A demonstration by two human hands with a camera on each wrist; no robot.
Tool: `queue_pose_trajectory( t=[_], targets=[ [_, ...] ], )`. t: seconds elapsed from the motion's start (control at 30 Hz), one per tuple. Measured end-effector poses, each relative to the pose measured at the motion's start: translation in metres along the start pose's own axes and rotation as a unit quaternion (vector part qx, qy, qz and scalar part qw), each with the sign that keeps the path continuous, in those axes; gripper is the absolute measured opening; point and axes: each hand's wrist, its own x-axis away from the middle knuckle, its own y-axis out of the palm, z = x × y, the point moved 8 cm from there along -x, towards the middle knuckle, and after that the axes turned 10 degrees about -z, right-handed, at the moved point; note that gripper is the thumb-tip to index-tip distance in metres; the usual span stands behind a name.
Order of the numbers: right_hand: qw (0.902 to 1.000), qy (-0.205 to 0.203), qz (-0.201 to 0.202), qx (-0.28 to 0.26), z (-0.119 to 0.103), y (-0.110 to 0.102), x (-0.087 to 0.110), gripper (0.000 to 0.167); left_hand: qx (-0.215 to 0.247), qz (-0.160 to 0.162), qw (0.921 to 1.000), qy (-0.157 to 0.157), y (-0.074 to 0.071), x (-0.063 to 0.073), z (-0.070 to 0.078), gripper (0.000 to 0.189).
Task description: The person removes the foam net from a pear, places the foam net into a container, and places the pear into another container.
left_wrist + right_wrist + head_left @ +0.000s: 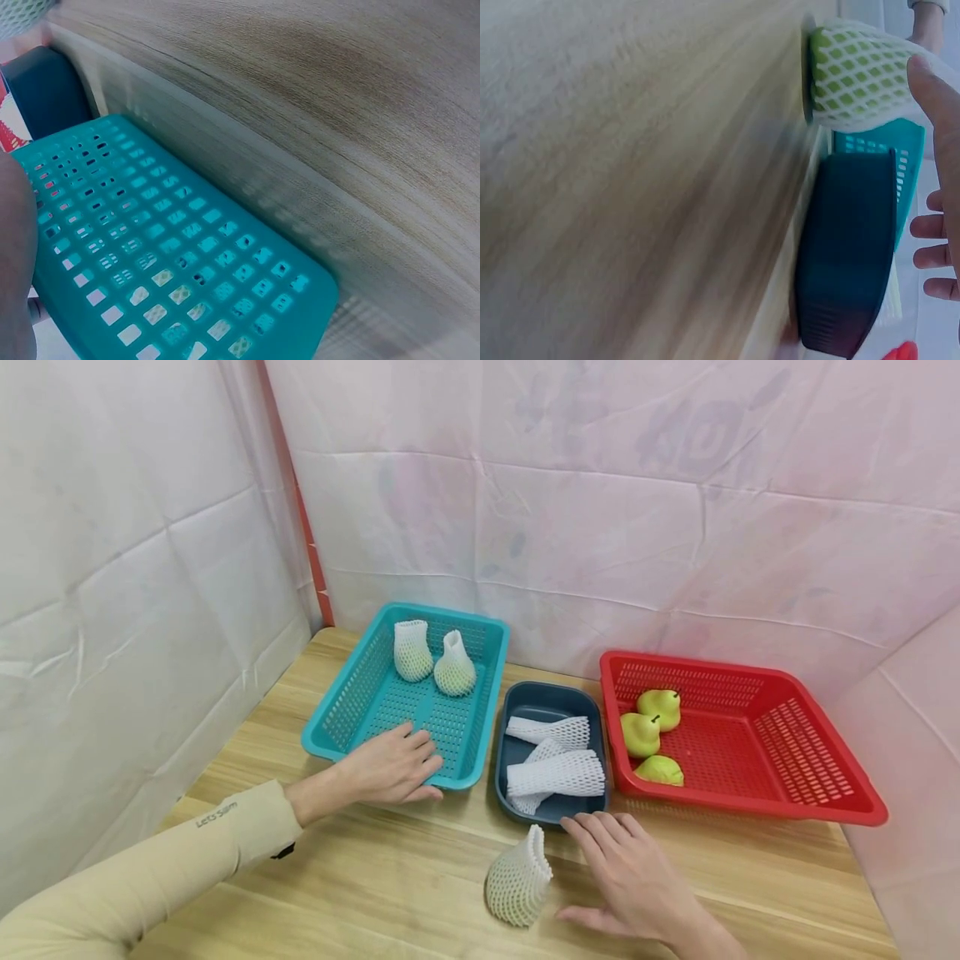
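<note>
My left hand (390, 766) rests over the near rim of the teal basket (486, 710), fingers over the inside and thumb toward the right. Two pears in white foam nets (454, 668) stand at the back of that basket. On the table in front, a netted pear (516, 883) stands upright with the net's loose end up. Just right of it is my right hand (633, 877), thumb spread from the fingers and nothing in its grasp. Its fingertips are near the front rim of a navy tray (551, 702). Several empty foam nets (558, 774) lie in this tray.
A red basket (720, 768) with three bare yellow-green pears (640, 735) at its left side stands on the right. White cloth (570, 543) hangs behind and at both sides of the wooden table (390, 893).
</note>
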Motion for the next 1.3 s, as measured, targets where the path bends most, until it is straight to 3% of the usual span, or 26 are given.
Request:
queue_pose_trajectory(
  t=[0.4, 0.7, 0.93, 1.3],
  targets=[
    [0.9997, -0.014, -0.007, -0.017, -0.015, 0.009, -0.017, 0.105, 0.007, -0.004, 1.0000, -0.003, 0.002, 0.000, 0.000, 0.055],
    [0.9991, -0.030, -0.016, -0.023, -0.024, 0.015, -0.024, 0.094, 0.018, -0.011, 0.9998, -0.007, 0.004, 0.000, 0.001, 0.053],
    [0.9985, -0.050, 0.000, -0.024, -0.035, 0.018, -0.028, 0.098, 0.019, -0.003, 0.9998, -0.007, 0.003, 0.001, 0.001, 0.055],
    [0.9974, -0.063, 0.019, -0.029, -0.053, 0.026, -0.035, 0.098, 0.028, -0.016, 0.9995, -0.007, 0.004, 0.001, 0.000, 0.050]
  ],
)
